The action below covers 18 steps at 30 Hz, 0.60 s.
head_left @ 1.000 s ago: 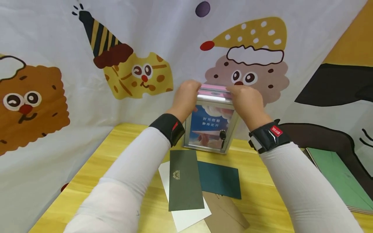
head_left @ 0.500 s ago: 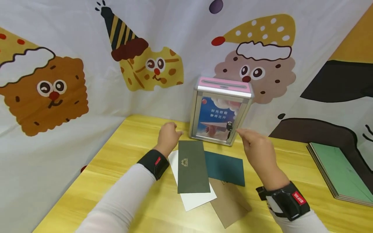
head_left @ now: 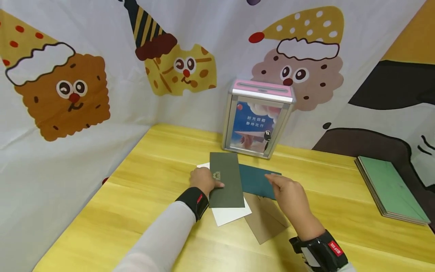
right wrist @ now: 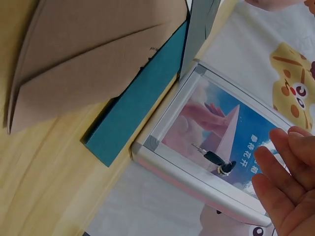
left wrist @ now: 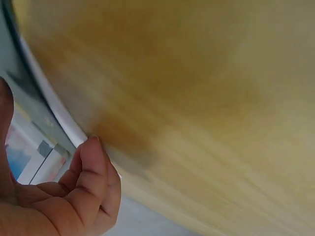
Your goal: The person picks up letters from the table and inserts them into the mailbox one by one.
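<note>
In the head view, my left hand (head_left: 202, 180) is at the left edge of a dark green envelope (head_left: 225, 196), its thumb over the top. The left wrist view shows the fingers of that hand (left wrist: 88, 189) loosely bent at the rim of a white envelope (left wrist: 64, 115). A firm grip on either is not visible. My right hand (head_left: 290, 196) hovers near a teal envelope (head_left: 256, 181), fingers loosely bent and holding nothing in the right wrist view. The white envelope (head_left: 229, 217) lies under the dark green one; a brown envelope (head_left: 266, 219) lies partly under the teal one.
Behind the envelopes, a letter box (head_left: 256, 124) with a pink slotted top and a key in its front door stands upright by the printed cloth (head_left: 190, 22). A stack of green-covered boards or books (head_left: 391, 189) lies at the right on the yellow table (head_left: 146, 196).
Both hands have let go of the letter box's top and come down towards me. The left hand has reached the envelopes' left edge; the right hand has moved above the teal envelope.
</note>
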{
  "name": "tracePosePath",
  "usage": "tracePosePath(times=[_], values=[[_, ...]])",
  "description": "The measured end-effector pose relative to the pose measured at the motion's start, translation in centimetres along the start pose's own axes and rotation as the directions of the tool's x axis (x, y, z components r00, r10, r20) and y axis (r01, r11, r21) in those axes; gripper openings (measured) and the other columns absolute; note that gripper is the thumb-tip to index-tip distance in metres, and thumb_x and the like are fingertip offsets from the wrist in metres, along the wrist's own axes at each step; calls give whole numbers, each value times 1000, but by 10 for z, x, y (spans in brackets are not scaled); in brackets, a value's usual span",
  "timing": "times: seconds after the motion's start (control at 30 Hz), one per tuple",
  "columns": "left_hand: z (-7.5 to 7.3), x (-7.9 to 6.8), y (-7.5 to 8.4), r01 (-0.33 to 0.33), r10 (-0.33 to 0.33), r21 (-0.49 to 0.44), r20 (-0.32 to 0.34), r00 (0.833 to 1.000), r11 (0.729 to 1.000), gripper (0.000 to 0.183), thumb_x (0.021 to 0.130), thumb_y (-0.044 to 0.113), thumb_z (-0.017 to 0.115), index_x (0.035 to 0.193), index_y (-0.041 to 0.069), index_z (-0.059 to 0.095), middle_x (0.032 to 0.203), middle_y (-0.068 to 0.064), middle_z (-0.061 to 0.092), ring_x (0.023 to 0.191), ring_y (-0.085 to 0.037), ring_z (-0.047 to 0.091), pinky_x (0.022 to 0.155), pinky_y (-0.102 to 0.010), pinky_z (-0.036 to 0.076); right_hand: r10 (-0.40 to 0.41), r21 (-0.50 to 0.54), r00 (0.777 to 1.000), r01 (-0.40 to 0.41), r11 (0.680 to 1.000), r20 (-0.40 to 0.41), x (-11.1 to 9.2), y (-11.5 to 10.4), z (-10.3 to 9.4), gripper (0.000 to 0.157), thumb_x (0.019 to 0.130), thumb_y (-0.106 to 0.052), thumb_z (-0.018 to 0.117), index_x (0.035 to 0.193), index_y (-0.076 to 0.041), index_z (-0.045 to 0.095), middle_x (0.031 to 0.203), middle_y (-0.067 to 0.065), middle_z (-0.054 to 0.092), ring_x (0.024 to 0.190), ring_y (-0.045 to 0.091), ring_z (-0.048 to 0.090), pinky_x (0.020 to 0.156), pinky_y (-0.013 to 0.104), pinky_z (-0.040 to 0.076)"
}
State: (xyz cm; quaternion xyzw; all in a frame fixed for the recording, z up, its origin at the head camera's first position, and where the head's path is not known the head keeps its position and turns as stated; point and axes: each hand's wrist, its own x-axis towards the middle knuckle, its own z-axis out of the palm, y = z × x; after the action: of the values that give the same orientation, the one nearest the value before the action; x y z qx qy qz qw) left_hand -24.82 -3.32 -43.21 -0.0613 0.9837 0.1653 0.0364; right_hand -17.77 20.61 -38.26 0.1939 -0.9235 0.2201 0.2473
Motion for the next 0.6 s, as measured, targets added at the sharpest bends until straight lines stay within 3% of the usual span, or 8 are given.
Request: tracePosePath(times=[0.17, 0.3, 0.43, 0.6], values=[[3, -4, 1, 23, -25, 93, 20, 999, 995, 58, 61, 51, 87, 89, 3, 73, 99, -15, 68, 95, -31, 60, 79, -39, 48, 3, 1, 1000, -3, 1000, 11, -1, -3, -1, 26, 82, 9, 69, 107, 3, 72, 101, 20, 71, 88, 36, 69, 69, 43, 57], [-1, -7, 1, 15, -17, 108, 19, 1000, 994, 48, 63, 39, 90, 90, 3, 74, 97, -14, 70, 92, -29, 63, 75, -38, 49, 20, 4, 999, -21, 1000, 46, -2, -4, -1, 26, 83, 8, 69, 109, 3, 71, 104, 21, 70, 93, 37, 68, 73, 45, 56], [-5, -8, 0, 34, -36, 60, 22, 999, 998, 42, 65, 28, 90, 91, 1, 73, 97, -14, 71, 95, -29, 65, 78, -39, 50, 21, 17, 997, -23, 1000, 68, -2, -6, 0, 27, 84, 7, 68, 110, 3, 71, 106, 22, 70, 96, 38, 67, 76, 45, 56], [-6, -8, -2, 104, -104, 15, 65, 992, 994, 45, 67, 28, 89, 96, -2, 72, 102, -16, 70, 96, -32, 64, 78, -39, 51, 12, 24, 998, -14, 1000, 63, -3, -6, 1, 27, 83, 7, 68, 110, 3, 71, 105, 21, 70, 96, 37, 67, 75, 45, 56]])
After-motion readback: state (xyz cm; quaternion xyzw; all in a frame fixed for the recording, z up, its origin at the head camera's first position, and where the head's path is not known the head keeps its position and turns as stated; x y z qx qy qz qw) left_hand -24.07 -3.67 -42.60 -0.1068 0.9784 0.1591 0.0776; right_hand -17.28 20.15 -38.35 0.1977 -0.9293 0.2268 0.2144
